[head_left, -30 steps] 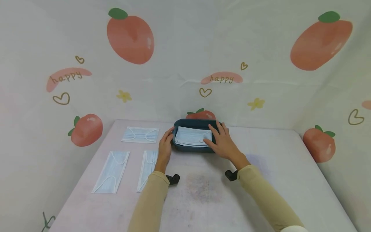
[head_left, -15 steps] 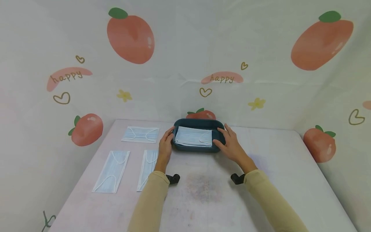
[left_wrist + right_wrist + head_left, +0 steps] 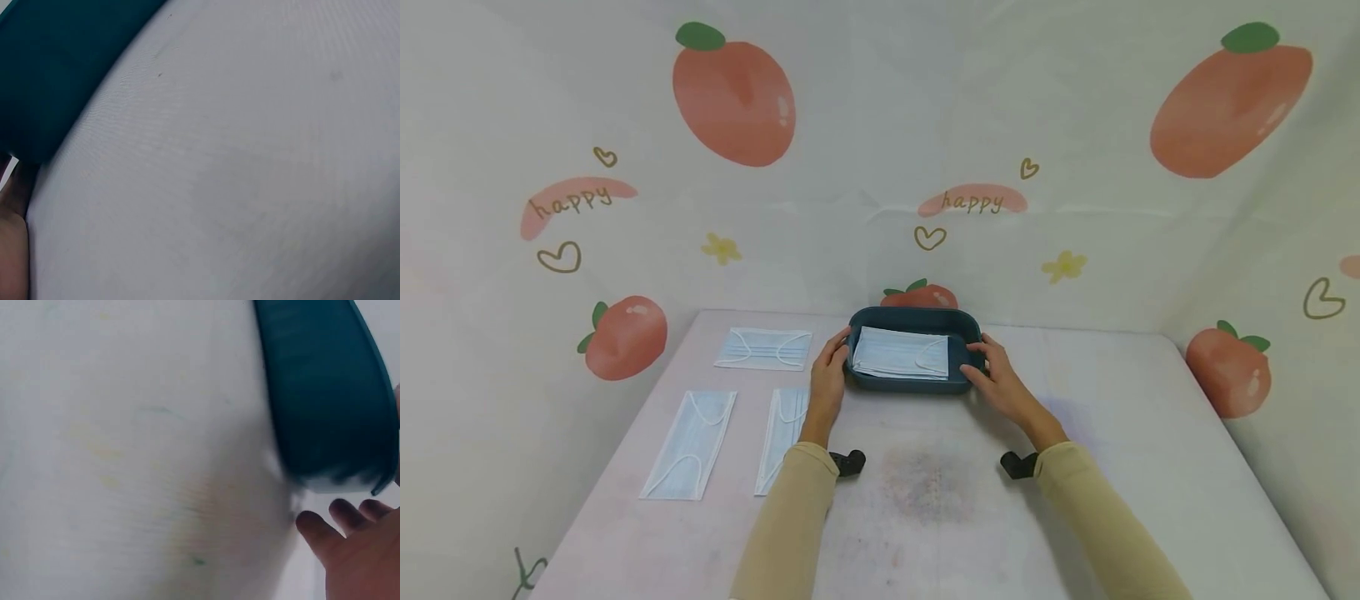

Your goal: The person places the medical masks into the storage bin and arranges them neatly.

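A dark teal tray stands near the back edge of the table. Inside it, toward the left, lies a neat stack of light blue disposable face masks. My left hand rests along the tray's left end, its fingers fairly straight against the wall. At the opposite end is my right hand, with the thumb and forefinger at the rim. In the right wrist view, several spread fingertips sit just off the tray's end wall. The left wrist view catches only a little of the left hand beside the tray.
Left of the tray a face mask lies crosswise on the table. Nearer stand two more lengthwise, one outer mask and one inner mask partly covered by the left arm. A fruit-printed backdrop rises behind.
My right hand has drawn back from the masks in the tray and moved right to the tray's right end. The left hand, the tray and the masks have stayed in place.
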Motion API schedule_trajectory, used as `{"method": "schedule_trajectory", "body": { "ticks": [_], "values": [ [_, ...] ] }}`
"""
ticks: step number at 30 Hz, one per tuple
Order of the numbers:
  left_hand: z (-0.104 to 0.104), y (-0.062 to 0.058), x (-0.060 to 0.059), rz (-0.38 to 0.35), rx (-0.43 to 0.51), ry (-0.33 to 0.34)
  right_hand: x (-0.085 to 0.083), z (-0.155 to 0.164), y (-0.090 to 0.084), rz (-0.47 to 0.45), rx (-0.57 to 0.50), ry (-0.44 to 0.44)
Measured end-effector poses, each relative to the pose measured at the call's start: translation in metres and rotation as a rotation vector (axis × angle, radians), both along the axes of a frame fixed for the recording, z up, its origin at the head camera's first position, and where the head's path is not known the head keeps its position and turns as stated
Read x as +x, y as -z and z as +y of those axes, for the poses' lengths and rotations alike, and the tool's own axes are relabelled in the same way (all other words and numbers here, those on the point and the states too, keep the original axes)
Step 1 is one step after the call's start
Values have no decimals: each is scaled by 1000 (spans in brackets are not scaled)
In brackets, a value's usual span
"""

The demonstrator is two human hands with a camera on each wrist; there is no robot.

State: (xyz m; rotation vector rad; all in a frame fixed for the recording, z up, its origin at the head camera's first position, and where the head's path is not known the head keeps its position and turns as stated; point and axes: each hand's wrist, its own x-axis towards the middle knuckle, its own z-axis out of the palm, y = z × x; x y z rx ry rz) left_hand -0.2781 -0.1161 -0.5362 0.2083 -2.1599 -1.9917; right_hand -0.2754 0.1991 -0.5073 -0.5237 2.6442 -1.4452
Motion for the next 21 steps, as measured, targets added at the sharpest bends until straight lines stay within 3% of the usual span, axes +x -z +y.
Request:
{"method": "schedule_trajectory", "body": {
  "ticks": [8, 17, 21],
  "values": [
    [1, -5, -1, -4, 13, -8, 1, 4, 10, -112, -132, 16],
    [-2, -13, -4, -36, 111, 35, 2, 12, 18, -153, -210, 14],
    [-3, -18, -3, -60, 110, 37, 0, 14, 20, -165, -245, -5]
  ]
}}
